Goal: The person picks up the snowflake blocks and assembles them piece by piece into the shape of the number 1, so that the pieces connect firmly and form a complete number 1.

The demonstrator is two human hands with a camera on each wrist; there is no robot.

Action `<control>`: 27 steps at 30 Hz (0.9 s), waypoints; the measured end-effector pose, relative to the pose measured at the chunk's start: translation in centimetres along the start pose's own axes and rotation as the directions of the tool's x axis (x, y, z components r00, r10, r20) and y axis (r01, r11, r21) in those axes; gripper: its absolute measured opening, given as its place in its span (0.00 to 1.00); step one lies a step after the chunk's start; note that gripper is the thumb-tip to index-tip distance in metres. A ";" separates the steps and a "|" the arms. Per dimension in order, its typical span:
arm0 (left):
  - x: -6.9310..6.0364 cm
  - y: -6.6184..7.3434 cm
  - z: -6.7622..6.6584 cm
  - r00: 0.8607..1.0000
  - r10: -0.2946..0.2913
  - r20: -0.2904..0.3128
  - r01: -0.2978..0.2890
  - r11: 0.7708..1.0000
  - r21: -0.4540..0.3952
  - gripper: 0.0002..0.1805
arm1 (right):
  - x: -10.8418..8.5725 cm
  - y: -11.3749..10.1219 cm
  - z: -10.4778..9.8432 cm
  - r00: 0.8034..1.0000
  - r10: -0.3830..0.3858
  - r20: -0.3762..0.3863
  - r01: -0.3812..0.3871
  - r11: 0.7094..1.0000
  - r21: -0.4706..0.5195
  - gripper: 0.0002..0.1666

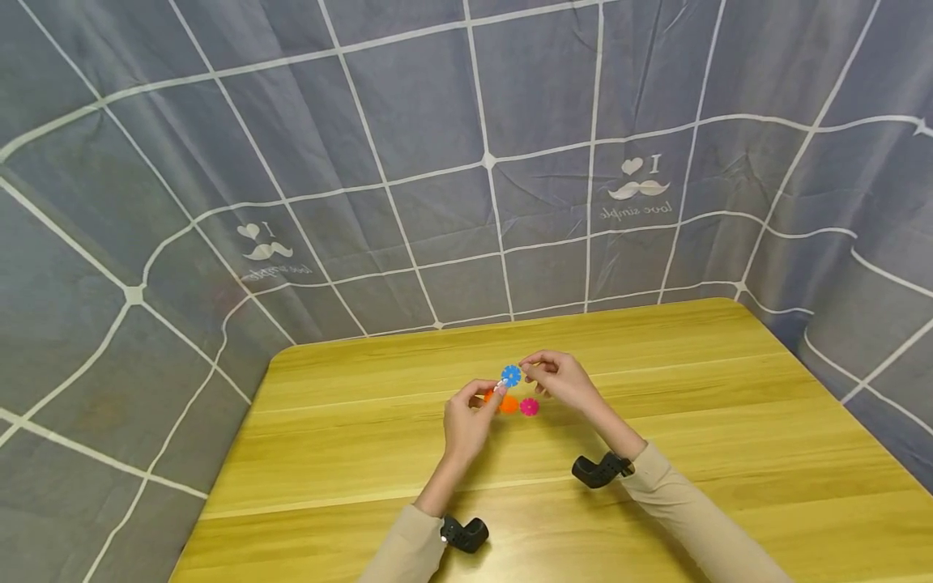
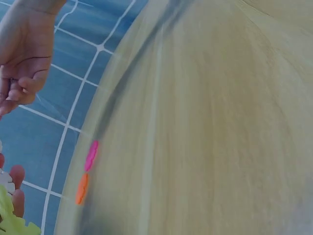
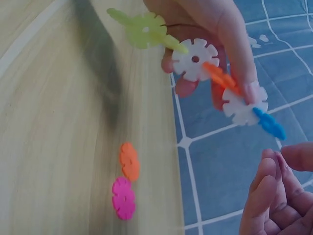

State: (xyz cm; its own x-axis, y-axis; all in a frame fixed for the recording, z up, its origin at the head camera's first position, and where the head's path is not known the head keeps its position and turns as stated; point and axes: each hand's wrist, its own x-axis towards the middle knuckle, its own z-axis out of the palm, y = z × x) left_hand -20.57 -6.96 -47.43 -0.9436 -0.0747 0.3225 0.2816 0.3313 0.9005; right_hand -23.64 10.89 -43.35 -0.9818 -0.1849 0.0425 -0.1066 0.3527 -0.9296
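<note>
My left hand (image 1: 466,421) pinches a chain of slotted plastic snowflake discs above the table. The right wrist view shows the chain's yellow-green discs (image 3: 144,32), a white disc (image 3: 188,59), an orange disc (image 3: 220,77), another white disc (image 3: 237,111) and a blue disc (image 3: 270,124) at its end. The left thumb lies over the white disc beside the blue one. Just right of the blue disc is my right hand (image 1: 561,379), its fingers loosely bent, with nothing visible between them. Below, on the tabletop, lie a loose orange disc (image 1: 509,406) and a pink disc (image 1: 529,407), side by side.
The wood-grain table (image 1: 350,453) reaches back to a grey curtain (image 1: 423,219) with white lines, which also hangs at both sides. Black wrist mounts are strapped on the left forearm (image 1: 465,534) and the right forearm (image 1: 599,470).
</note>
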 end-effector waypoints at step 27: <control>-0.4 3.1 -1.4 0.994 -0.097 -0.058 0.091 0.990 -0.107 0.07 | 0.9 4.4 0.3 0.995 0.094 0.037 -0.083 0.970 -0.226 0.15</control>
State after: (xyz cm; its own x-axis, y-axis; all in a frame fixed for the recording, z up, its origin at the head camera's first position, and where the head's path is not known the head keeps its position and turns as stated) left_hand -19.06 -7.18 -44.40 -0.9548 -0.1612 0.2499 0.2120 0.2205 0.9521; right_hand -24.98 11.97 -47.53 -0.9811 -0.1844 -0.0584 -0.0573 0.5654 -0.8229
